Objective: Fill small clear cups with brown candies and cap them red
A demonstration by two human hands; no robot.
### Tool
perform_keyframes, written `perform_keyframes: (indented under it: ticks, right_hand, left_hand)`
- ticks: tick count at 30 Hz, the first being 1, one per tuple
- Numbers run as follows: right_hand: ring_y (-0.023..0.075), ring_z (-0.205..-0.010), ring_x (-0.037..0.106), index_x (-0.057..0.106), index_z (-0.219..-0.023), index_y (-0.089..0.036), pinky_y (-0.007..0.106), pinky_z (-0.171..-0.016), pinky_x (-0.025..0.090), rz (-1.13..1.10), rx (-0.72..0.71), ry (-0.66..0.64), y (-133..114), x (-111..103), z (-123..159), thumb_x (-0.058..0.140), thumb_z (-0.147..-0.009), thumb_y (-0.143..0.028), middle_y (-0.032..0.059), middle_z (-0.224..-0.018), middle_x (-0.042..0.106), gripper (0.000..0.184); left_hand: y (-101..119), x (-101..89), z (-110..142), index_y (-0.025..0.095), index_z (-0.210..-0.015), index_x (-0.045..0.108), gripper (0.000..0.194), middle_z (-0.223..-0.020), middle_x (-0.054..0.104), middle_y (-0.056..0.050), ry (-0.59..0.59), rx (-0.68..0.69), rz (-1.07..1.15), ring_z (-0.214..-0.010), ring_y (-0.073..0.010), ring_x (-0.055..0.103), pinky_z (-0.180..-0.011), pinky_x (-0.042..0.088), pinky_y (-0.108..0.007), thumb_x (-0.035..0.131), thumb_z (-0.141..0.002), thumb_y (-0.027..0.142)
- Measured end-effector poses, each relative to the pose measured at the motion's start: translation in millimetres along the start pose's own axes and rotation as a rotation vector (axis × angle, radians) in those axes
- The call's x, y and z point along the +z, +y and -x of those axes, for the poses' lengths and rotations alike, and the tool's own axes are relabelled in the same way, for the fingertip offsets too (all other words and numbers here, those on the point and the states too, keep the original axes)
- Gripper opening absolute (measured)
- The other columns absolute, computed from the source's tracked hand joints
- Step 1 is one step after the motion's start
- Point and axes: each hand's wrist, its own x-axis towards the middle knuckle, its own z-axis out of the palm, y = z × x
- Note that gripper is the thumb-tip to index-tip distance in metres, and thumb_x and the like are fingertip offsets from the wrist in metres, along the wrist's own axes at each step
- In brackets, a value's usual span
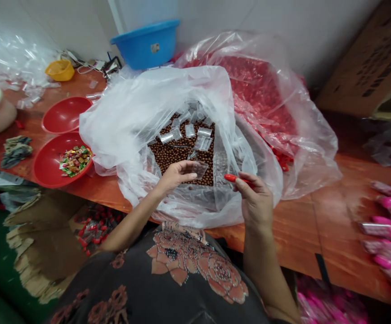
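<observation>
My left hand [179, 174] pinches a clear plastic tube [200, 169] over the small brown balls [171, 157], which fill an opened white plastic bag [110, 112]. Several more clear tubes [190, 130] lie loose on top of the balls. To the right, above the bag's near edge, my right hand [254, 191] holds a red plastic cap [230, 178] between thumb and fingers. The cap and the tube are apart. Part of what the right hand grips is hidden by its fingers.
Behind the bag, a clear sack [259, 90] holds many red pieces. A red bowl [43, 168] with wrapped candies and an empty-looking red bowl [65, 114] sit left. A blue basin [148, 45] stands at the back, a cardboard box [360, 63] at right, pink-capped tubes [387, 229] near the right edge.
</observation>
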Motion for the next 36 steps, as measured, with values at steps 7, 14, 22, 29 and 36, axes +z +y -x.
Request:
perform_keyframes:
  ticks: [7, 14, 22, 29, 36]
  right_hand:
    - [0.006, -0.055, 0.048, 0.072, -0.103, -0.02, 0.018, -0.047, 0.037, 0.063, 0.044, -0.113, 6, 24, -2, 0.064, -0.084, -0.051, -0.0025, -0.066, 0.06, 0.038]
    - [0.0077, -0.07, 0.058, 0.07, -0.105, -0.024, 0.023, -0.067, 0.049, 0.141, -0.063, -0.302, 7, 42, -11, 0.077, -0.075, -0.037, -0.0015, -0.094, 0.069, 0.034]
    - [0.0137, -0.087, 0.062, 0.07, -0.103, -0.026, 0.031, -0.083, 0.049, 0.409, -0.272, -0.564, 6, 46, -15, 0.074, -0.078, -0.035, 0.0003, -0.098, 0.069, 0.027]
    - [0.0129, -0.087, 0.062, 0.07, -0.102, -0.025, 0.028, -0.077, 0.051, 0.213, -0.04, -0.654, 10, 39, -19, 0.079, -0.072, -0.035, -0.0001, -0.097, 0.068, 0.033]
    - [0.0072, -0.062, 0.052, 0.064, -0.091, -0.022, 0.021, -0.055, 0.046, -0.081, 0.222, -0.477, 10, 44, -16, 0.085, -0.059, -0.041, -0.0038, -0.08, 0.062, 0.042]
  left_hand:
    - [-1, -0.8, 7, 0.013, -0.11, 0.069, 0.051, -0.116, 0.07, -0.012, 0.028, -0.046, -0.002, -0.095, -0.0191, 0.068, -0.085, 0.054, -0.033, 0.084, -0.063, 0.027]
    - [1, -3.2, 15, 0.012, -0.114, 0.069, 0.052, -0.113, 0.071, -0.012, 0.027, -0.061, -0.062, -0.09, -0.0174, 0.068, -0.084, 0.054, -0.032, 0.083, -0.066, 0.028]
    - [3, -4.6, 21, 0.011, -0.111, 0.071, 0.048, -0.104, 0.073, -0.01, -0.079, -0.115, -0.016, -0.079, -0.0141, 0.068, -0.077, 0.056, -0.03, 0.081, -0.066, 0.026]
    - [-3, -6.0, 23, 0.013, -0.109, 0.072, 0.049, -0.101, 0.073, -0.009, -0.105, -0.154, 0.035, -0.083, -0.0158, 0.068, -0.077, 0.056, -0.031, 0.084, -0.062, 0.022]
    - [-2, -4.1, 25, 0.016, -0.114, 0.071, 0.054, -0.115, 0.071, -0.011, -0.119, -0.122, 0.04, -0.102, -0.0198, 0.067, -0.091, 0.053, -0.036, 0.084, -0.062, 0.02]
